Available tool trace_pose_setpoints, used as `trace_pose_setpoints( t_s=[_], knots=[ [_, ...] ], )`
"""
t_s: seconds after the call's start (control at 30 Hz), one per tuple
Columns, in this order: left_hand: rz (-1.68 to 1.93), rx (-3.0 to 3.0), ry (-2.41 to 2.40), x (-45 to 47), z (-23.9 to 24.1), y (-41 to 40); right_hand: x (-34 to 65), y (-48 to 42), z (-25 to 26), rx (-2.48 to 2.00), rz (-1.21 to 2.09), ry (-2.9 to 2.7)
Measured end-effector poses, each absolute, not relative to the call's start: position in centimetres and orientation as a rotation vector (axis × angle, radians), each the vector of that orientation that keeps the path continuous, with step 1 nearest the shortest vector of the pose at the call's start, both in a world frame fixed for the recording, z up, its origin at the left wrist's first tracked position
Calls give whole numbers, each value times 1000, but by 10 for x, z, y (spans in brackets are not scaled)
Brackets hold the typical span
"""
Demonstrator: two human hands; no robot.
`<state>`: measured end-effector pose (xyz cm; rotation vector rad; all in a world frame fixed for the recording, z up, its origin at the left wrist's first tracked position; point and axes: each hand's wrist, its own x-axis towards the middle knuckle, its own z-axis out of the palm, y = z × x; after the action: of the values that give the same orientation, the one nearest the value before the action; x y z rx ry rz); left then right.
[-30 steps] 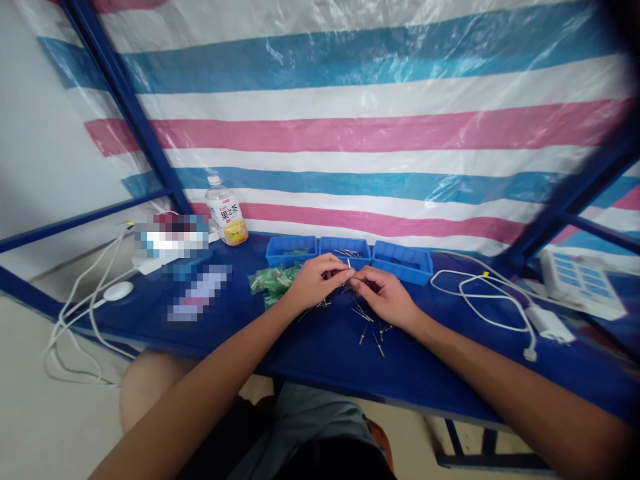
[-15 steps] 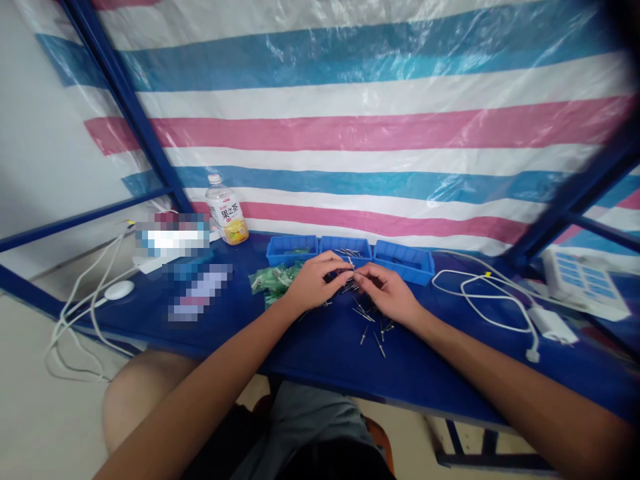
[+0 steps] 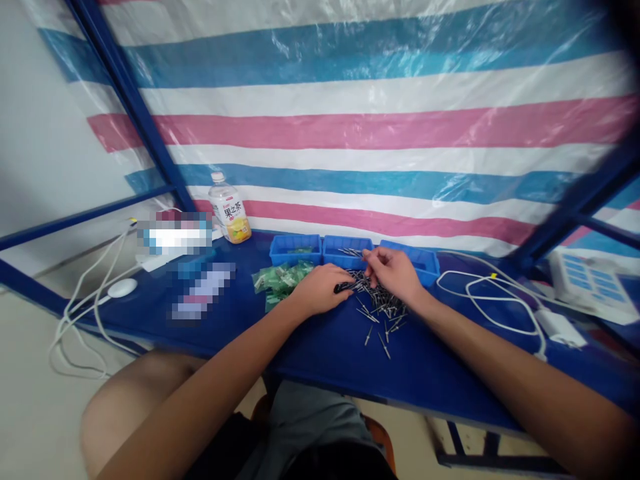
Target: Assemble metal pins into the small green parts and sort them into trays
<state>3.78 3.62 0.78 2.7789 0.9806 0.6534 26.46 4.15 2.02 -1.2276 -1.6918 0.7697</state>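
Observation:
A pile of blind rivets (image 3: 387, 303), thin metal pins with thicker sleeves, lies on the blue table, several strays in front of it. My left hand (image 3: 320, 290) rests at the pile's left side, fingers curled round a short black object (image 3: 344, 287) whose kind I cannot tell. Above the pile, my right hand (image 3: 393, 270) has thumb and fingertips pinched together at the front edge of the middle blue tray (image 3: 345, 248); whatever they hold is too small to make out. More rivets (image 3: 351, 253) lie in that tray.
Left of the middle tray stands another blue tray (image 3: 295, 250); a third blue tray (image 3: 424, 267) is partly behind my right hand. Small green plastic bags (image 3: 280, 283) lie left of my left hand. A drink bottle (image 3: 230, 210), white cables (image 3: 467, 293) and a charger (image 3: 560, 327) flank them.
My hands were together over the pile and have parted. My right hand has moved up and right to the middle tray; my left has drawn slightly back, uncovering more rivets.

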Motion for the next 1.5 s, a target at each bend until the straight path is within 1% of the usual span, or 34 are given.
trace_pose_setpoints(
  t_s=[0.1, 0.2, 0.27, 0.33, 0.47, 0.6, 0.8, 1.0, 1.17, 1.33, 1.5],
  knots=[
    [664, 2768, 980, 37, 9, 38, 265, 32, 18, -1220, 465, -1922],
    [672, 2756, 1025, 37, 9, 39, 265, 24, 15, -1115, 171, -2185],
    [684, 2734, 1070, 37, 9, 38, 266, 21, 13, -1010, 65, -2315],
    [710, 2699, 1114, 37, 10, 38, 268, 20, 12, -923, 29, -2395],
    [756, 2651, 1120, 38, 13, 35, 274, 20, 9, -850, 78, -2442],
    [781, 2627, 1137, 40, 16, 33, 277, 19, 5, -891, 143, -2389],
    [923, 2620, 1114, 40, 20, 30, 274, 16, 1, -970, 221, -2271],
    [1018, 2492, 1036, 42, 22, 28, 272, 15, 0, -1040, 375, -2119],
    [1097, 2419, 1010, 42, 24, 26, 271, 12, 4, -1062, 424, -2075],
    [1057, 2420, 1047, 41, 26, 24, 271, 10, 6, -991, 357, -2087],
    [979, 2452, 1111, 41, 26, 23, 272, 11, 4, -1039, 354, -2067]
  ],
)
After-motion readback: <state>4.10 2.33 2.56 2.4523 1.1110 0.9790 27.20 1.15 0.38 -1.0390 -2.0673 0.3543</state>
